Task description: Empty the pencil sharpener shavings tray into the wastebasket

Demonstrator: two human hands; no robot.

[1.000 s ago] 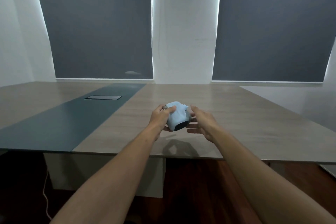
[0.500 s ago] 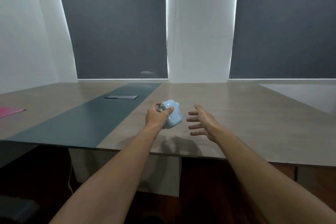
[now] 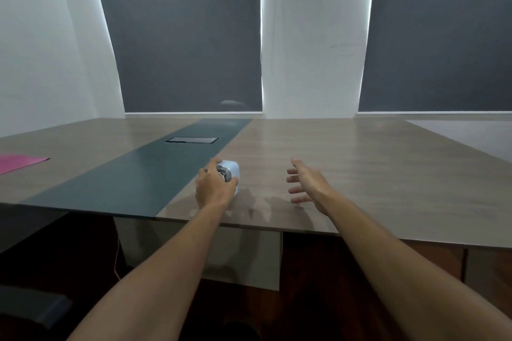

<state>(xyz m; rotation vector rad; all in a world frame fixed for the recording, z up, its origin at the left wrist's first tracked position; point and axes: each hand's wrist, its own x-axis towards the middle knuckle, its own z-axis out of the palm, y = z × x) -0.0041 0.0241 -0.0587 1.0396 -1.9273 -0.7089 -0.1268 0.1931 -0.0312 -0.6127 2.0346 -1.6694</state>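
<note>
**Sharpener in left hand; tray not seen out**

Head view: Sharpener (image 3: 232,174), a small pale-blue block with rounded corners and a glossy plastic shell, sits at the near part of the table (image 3: 360,174), just right of the dark green strip (image 3: 133,177). Whether its base touches the top or hangs just above cannot be told. Left hand (image 3: 213,188) is wrapped over its near side, thumb and fingers closed on the body; a small bright metal part shows on the face toward the camera. Right hand (image 3: 306,183) is held apart to the right, fingers spread, holding nothing.

Tray is not visible from this side. No wastebasket is in view.

Handling, as judged: light, rigid, smooth and likely a little slippery; one hand carries it with ease. Best hold is across the flat sides of the body, clear of the metal part, with the other hand free to draw the tray. Kept level, it should shed no shavings.

Table top is pale wood grain with a dull sheen, showing faint reflections. A recessed dark panel (image 3: 192,140) lies in the strip farther off. Pink sheet (image 3: 19,162), flat and thin, lies at far left.
</note>
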